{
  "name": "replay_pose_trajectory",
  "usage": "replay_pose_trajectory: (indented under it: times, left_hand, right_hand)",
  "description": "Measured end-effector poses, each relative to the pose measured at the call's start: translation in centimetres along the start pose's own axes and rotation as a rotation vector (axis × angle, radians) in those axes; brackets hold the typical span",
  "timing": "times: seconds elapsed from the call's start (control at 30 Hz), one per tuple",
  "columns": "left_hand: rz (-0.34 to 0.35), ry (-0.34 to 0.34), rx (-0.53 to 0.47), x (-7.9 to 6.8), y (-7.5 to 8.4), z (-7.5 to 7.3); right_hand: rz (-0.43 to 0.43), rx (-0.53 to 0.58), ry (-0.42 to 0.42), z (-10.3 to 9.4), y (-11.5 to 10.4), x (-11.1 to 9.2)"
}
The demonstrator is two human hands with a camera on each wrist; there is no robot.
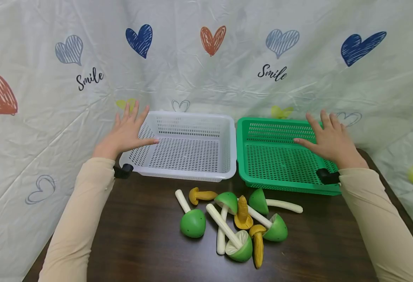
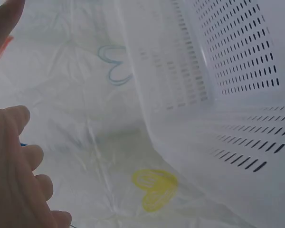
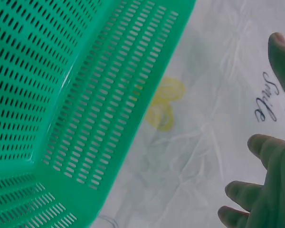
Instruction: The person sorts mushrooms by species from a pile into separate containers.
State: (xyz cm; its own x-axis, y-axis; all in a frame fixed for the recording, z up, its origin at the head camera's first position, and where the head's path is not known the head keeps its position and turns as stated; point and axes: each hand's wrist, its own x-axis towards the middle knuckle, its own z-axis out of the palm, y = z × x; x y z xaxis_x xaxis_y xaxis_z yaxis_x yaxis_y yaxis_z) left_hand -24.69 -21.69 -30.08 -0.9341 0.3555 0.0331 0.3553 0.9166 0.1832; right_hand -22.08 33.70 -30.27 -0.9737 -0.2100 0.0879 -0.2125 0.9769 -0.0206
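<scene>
My left hand (image 1: 125, 133), fingers spread and holding nothing, hovers over the left side of a white perforated plastic basket (image 1: 185, 173). Over the right part of a green basket (image 1: 291, 187) is my right hand (image 1: 330, 141), likewise spread and holding nothing. In front of the baskets lies a loose pile of toy mushrooms. Several have green caps (image 1: 193, 224) and long cream stems; three smaller ones are yellow-brown (image 1: 258, 246). In the left wrist view the left fingers (image 2: 33, 156) stand beside the white basket; the right wrist view shows the right fingers (image 3: 244, 194) apart from the green one.
Both baskets stand side by side on a dark brown table (image 1: 143, 243), and their perforated floors show. Behind them hangs a pale cloth (image 1: 178, 78) printed with hearts and "Smile". Black wrist straps (image 1: 123, 171) sit on both sleeves.
</scene>
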Motion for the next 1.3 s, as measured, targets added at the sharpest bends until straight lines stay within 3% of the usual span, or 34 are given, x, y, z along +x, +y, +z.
replay_pose_trajectory:
  times: [0.3,0.57,0.8,1.03,1.3]
  left_hand:
    - [-0.024,0.014,-0.039,-1.9,-1.6,1.6]
    - [0.047,0.108,0.041,-4.1,-3.2,4.4]
    - [0.012,0.09,0.011,-5.9,-4.3,5.8]
    - [0.007,0.107,0.031,-7.0,-5.4,7.3]
    - [-0.011,0.082,0.048,-7.7,-5.7,8.2]
  right_hand:
    - [-0.047,0.051,0.067,0.1,-1.7,-2.2]
    - [-0.127,0.097,0.11,0.5,-4.5,-4.8]
    - [-0.227,0.112,0.199,0.9,-6.6,-7.0]
    - [-0.334,0.232,0.281,1.6,-9.1,-9.6]
    - [-0.377,0.34,0.207,2.6,-11.9,-12.5]
